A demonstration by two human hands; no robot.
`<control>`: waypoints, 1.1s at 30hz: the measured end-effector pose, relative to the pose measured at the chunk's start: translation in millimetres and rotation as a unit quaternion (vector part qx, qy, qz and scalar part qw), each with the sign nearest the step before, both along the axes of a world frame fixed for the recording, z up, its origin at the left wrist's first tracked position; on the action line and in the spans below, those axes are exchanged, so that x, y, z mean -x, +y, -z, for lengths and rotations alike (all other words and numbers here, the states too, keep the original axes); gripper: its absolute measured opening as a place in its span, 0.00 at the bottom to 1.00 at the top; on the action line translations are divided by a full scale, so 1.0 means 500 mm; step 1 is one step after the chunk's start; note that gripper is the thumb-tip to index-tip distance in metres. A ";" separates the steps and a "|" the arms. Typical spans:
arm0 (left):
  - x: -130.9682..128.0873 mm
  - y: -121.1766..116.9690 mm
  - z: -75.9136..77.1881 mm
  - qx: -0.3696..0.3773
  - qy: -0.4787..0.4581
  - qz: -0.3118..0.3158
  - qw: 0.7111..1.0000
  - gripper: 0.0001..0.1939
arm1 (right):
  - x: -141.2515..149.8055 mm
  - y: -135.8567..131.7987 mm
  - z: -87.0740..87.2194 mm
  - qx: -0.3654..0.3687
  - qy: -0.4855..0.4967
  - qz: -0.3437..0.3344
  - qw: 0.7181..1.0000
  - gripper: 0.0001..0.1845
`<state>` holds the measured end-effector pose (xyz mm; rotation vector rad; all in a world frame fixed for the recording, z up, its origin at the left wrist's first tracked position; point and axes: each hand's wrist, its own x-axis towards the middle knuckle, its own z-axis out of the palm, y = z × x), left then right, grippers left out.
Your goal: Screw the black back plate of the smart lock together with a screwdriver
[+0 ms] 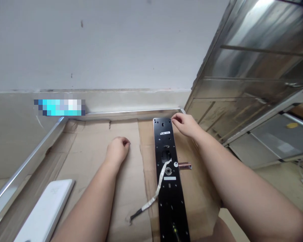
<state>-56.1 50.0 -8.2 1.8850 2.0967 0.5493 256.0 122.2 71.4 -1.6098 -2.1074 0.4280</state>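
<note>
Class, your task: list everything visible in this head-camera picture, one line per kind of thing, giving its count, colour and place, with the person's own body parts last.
lock plate: 1, black, lying lengthwise on the cardboard
ribbon cable: 1, white with a black end, across the plate and onto the cardboard
spindle: 1, copper-coloured, at the plate's right edge
cardboard sheeting: brown, flattened on the floor, sheet count unclear
white panel: 1, white, lower left
metal trim strips: 2, silver, left and far edges
wall: 1, pale grey, ahead
reflective panel: 1, silver, right
left hand: 1, curled, resting on the cardboard
right hand: 1, fingers at the plate's top corner
</note>
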 end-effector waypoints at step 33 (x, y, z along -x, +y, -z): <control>-0.126 -0.063 -0.015 0.197 -0.640 0.224 0.708 0.27 | 0.063 -0.097 -0.032 -0.054 -0.056 -0.247 0.966 0.05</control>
